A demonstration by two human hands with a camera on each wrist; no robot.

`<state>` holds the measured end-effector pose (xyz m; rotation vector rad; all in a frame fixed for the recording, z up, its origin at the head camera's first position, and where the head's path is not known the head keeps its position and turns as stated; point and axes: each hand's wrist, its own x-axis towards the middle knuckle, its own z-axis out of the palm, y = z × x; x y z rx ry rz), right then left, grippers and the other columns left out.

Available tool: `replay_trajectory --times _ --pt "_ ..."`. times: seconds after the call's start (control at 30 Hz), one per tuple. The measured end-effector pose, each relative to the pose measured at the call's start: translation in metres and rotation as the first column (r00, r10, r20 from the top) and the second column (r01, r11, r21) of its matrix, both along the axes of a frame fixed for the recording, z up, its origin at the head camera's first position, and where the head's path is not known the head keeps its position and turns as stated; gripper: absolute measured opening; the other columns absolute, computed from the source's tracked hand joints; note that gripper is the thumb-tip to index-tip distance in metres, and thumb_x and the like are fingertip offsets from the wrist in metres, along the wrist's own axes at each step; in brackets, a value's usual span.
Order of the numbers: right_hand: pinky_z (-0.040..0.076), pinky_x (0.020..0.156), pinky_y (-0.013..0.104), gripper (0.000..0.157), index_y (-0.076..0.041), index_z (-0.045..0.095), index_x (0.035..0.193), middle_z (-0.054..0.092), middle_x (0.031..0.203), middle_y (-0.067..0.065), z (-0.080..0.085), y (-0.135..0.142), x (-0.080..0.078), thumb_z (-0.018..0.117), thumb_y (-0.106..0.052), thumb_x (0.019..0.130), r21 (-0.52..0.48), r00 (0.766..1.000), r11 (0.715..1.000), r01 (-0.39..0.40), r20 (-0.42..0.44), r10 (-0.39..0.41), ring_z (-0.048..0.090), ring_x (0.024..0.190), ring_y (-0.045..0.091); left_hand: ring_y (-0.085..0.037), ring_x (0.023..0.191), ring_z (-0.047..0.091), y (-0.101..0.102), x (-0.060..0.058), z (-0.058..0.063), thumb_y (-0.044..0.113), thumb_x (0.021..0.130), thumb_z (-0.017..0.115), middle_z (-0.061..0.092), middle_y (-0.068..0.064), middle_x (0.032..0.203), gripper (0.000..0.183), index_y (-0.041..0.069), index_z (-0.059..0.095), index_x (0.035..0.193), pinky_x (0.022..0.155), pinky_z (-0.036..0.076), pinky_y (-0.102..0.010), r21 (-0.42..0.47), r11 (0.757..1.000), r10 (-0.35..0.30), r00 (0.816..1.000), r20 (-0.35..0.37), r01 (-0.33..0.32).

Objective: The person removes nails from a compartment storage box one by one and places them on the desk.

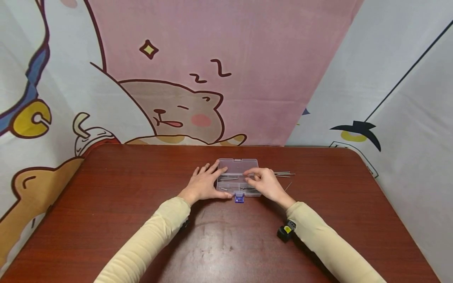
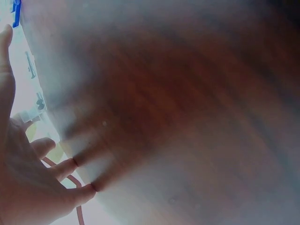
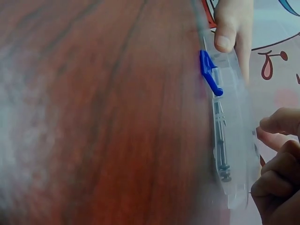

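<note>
Clear plastic compartment box [image 1: 238, 166] holding thin silver nails [image 1: 229, 179] on a red-brown wooden desk [image 1: 219, 255]. Left hand [image 1: 203, 187], grip spread, braces it; right hand [image 1: 267, 185] curls above, pinch unclear. Seemingly sorting; next needs precise placing.

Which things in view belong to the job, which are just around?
Job:
clear divided box, blue latch at its front
nails in the box
loose nails right of it, probably
left hand on the box, right hand over it

Just around:
cartoon cloth
table
black wrist device
</note>
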<state>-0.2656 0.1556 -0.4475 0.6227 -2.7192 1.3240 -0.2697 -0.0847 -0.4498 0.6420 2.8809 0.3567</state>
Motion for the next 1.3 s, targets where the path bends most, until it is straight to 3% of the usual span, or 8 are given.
replay_trajectory --times 0.37,0.73,1.1,1.3 --pt "0.025 0.044 0.023 0.016 -0.005 0.075 0.099 0.035 0.050 -0.010 0.003 -0.013 0.001 0.072 -0.008 0.084 0.062 0.997 0.998 0.014 -0.073 -0.010 0.029 0.044 0.003 -0.037 0.142 0.021 0.000 0.000 0.001 0.078 0.069 0.064 0.011 -0.004 0.161 0.103 0.029 0.030 0.153 0.110 0.014 -0.058 -0.014 1.000 0.004 1.000 0.009 -0.004" --pt "0.020 0.040 0.023 0.020 -0.008 0.076 0.104 0.036 0.048 -0.011 0.002 -0.026 0.001 0.071 -0.014 0.085 0.151 0.999 0.989 -0.005 -0.045 0.012 0.028 0.041 0.003 -0.037 0.141 0.022 0.001 0.001 0.000 0.077 0.069 0.064 0.013 -0.004 0.161 0.102 0.029 0.031 0.153 0.109 0.015 -0.059 -0.007 1.000 0.000 1.000 0.003 0.000" --pt "0.023 0.038 0.026 0.027 -0.018 0.076 0.110 0.040 0.047 -0.010 0.006 -0.034 0.000 0.068 -0.028 0.087 0.351 1.000 0.936 0.007 -0.009 -0.004 0.031 0.042 0.006 -0.036 0.142 0.021 0.000 0.000 0.000 0.078 0.069 0.063 0.012 -0.004 0.161 0.102 0.030 0.030 0.153 0.109 0.015 -0.059 -0.021 1.000 -0.001 1.000 0.006 0.002" --pt "0.027 0.038 0.028 0.030 -0.021 0.075 0.113 0.047 0.050 -0.009 0.011 -0.038 -0.001 0.063 -0.030 0.088 0.449 0.999 0.893 -0.030 0.034 0.016 0.032 0.044 0.009 -0.037 0.142 0.020 0.000 0.000 0.001 0.078 0.070 0.063 0.011 -0.004 0.161 0.102 0.029 0.030 0.153 0.109 0.014 -0.059 -0.015 1.000 -0.005 1.000 0.014 0.005"
